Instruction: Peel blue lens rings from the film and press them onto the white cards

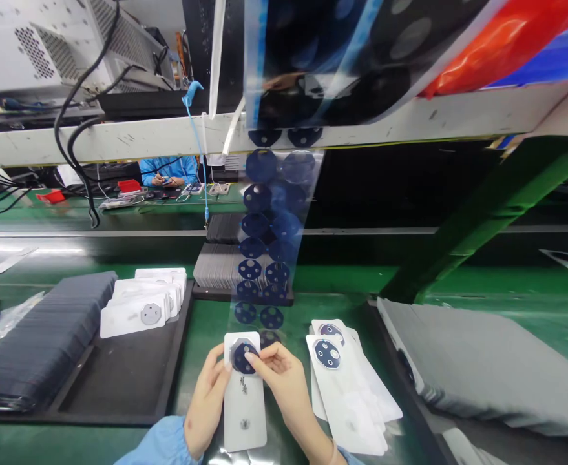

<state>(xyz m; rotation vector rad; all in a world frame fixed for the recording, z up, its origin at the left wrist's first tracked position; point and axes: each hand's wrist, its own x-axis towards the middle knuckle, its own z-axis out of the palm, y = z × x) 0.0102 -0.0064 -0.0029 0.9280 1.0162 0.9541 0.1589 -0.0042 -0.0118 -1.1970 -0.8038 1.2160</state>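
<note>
A white phone back panel (245, 407) with dark characters and a small round emblem lies upright before me on the green bench. My left hand (207, 391) is closed on its upper left edge, thumb on the front. A round dark-blue camera sticker (239, 357) with holes sits over the panel's camera area. My right hand (284, 381) pinches the sticker's right edge between thumb and fingers. Whether the sticker is fully stuck down, I cannot tell. Right of my hands, several white panels (351, 400) with dark-blue camera circles lie in an overlapping pile.
A clear strip of round stickers (249, 269) hangs from the shelf (167, 135) toward my hands. The left tray (119, 381) bears dark stacked sheets and white panels (131, 316). Grey panels (497, 361) fill the right tray. Across the bench, another person's blue sleeves (181, 169) show.
</note>
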